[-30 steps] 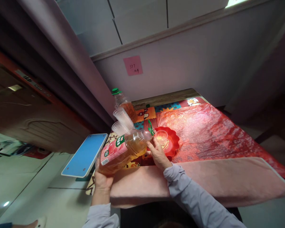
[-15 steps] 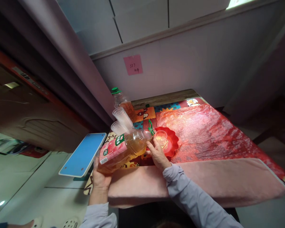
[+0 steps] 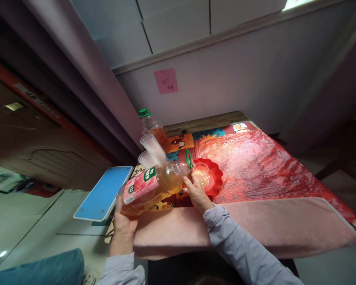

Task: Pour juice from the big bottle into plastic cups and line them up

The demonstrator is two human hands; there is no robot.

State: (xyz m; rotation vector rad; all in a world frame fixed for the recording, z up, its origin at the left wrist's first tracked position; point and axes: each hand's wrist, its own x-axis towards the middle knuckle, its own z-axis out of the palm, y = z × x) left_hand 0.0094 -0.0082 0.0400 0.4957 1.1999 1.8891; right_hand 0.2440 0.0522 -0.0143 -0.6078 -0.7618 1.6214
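Observation:
A large clear juice bottle (image 3: 148, 190) with a pink label and amber drink is tilted over the table, its neck toward the right. My left hand (image 3: 125, 221) supports its base from below. My right hand (image 3: 195, 190) is closed around the neck, near the green carrying ring (image 3: 189, 159). The mouth is at a clear plastic cup (image 3: 201, 170) inside a red scalloped dish (image 3: 216, 178). Whether drink is flowing cannot be made out. Behind the bottle are two stacks of clear cups (image 3: 153, 147), and a second bottle (image 3: 157, 130) with a green cap stands further back.
A loose green cap (image 3: 184, 132) lies near the table's back edge. Shiny red sheeting (image 3: 255, 170) covers the right side, with a pink cloth (image 3: 249, 221) along the front. A blue stool (image 3: 105, 194) stands left. Someone's teal-clad leg (image 3: 47, 267) shows at lower left.
The bottle's base has shifted slightly left and down with my left hand. My right hand stays at the neck. A teal-clad leg has come into view at lower left.

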